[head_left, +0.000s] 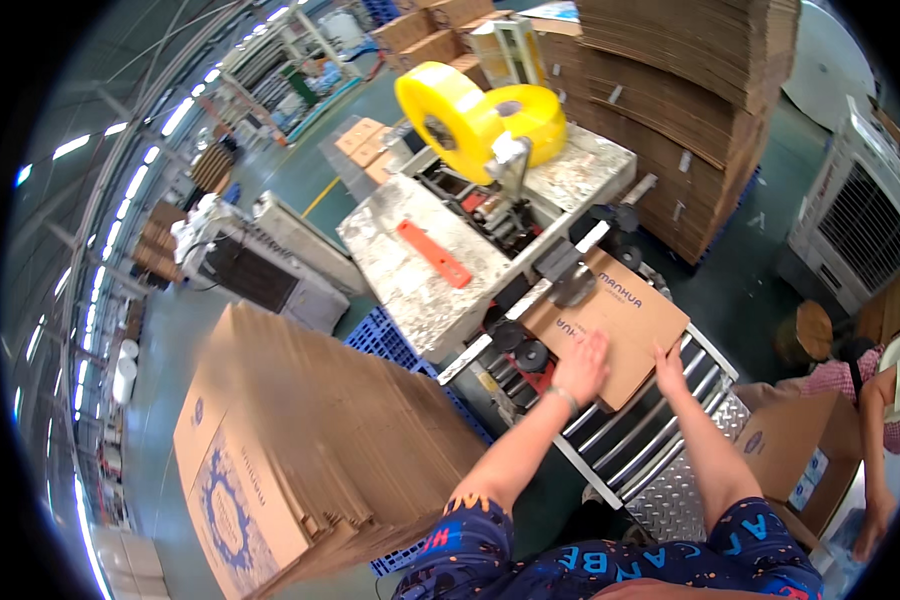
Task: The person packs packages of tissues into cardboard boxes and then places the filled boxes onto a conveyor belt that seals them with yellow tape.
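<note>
A flat brown cardboard box (625,310) lies on a roller conveyor (635,425), its far end under the head of a tape sealing machine (490,225). My left hand (582,365) presses flat on the box's near edge, fingers spread. My right hand (668,368) rests on the same edge a little to the right, fingers apart. Two big yellow tape rolls (475,115) sit on top of the machine.
A tall stack of flat cartons (300,440) stands on a blue pallet at my left. More stacked cardboard (690,100) rises behind the machine. An open box (790,450) and another person's arm (875,440) are at the right, near a grey cooler unit (850,220).
</note>
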A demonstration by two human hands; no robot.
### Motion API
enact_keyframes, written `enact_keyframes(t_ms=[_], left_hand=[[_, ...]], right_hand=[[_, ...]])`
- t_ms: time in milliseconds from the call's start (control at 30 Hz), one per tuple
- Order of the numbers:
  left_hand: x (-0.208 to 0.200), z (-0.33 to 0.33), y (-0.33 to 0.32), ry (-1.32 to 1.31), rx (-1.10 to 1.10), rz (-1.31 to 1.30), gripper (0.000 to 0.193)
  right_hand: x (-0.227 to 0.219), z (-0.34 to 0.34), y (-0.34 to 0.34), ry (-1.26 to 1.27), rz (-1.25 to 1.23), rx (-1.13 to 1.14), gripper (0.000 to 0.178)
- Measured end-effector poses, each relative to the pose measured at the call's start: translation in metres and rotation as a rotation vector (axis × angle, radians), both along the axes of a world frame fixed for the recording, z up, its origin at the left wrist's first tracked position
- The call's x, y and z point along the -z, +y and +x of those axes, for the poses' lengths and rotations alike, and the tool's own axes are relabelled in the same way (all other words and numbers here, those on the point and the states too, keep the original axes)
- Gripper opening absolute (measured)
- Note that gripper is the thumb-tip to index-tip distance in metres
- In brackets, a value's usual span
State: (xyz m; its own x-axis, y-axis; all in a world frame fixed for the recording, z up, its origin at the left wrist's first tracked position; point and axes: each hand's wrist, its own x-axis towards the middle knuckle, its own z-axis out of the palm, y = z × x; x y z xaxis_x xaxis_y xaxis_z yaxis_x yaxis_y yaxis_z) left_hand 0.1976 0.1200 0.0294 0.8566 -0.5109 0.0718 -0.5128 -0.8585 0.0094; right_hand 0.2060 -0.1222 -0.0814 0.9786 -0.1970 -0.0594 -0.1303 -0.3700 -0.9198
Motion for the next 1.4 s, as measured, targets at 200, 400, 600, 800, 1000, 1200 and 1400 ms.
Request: enact_keyframes(t_ms=[200,400,600,800,1000,1200,1400], left_hand=[[-0.031,-0.205,0.088,0.097,-0.23,-0.249,0.051],[-0.186,-0.297,0.166,-0.498,-0.485,-0.003,0.037],[-0.306,-0.381,0.226,-0.668,-0.821,0.284,0.034],[-0.285,-0.467,0.28,-0.556,-0.889,0.358,0.036],[-0.349,-0.499,0.283,-0.861,-1.093,0.221,0.021],[-0.478,-0.428,0.03,-1.352,-0.346,0.245,0.021],[-0.53,-0.447,-0.122,-1.19,0.286,0.159,0.067]], right_hand=[[0.034,-0.107,-0.044,0.247,-0.307,-0.508,0.027],[0.094,-0.281,-0.061,0.755,-0.179,-0.855,0.032],[0.081,-0.36,-0.115,0.479,-0.284,-1.031,0.035],[0.027,-0.358,-0.177,0.451,-0.455,-0.785,0.039],[-0.004,-0.392,-0.21,0.341,-0.354,-0.658,0.033],[-0.066,-0.421,-0.209,0.103,-0.197,-0.555,0.029],[-0.226,-0.479,-0.183,-0.215,-0.09,-0.45,0.085]])
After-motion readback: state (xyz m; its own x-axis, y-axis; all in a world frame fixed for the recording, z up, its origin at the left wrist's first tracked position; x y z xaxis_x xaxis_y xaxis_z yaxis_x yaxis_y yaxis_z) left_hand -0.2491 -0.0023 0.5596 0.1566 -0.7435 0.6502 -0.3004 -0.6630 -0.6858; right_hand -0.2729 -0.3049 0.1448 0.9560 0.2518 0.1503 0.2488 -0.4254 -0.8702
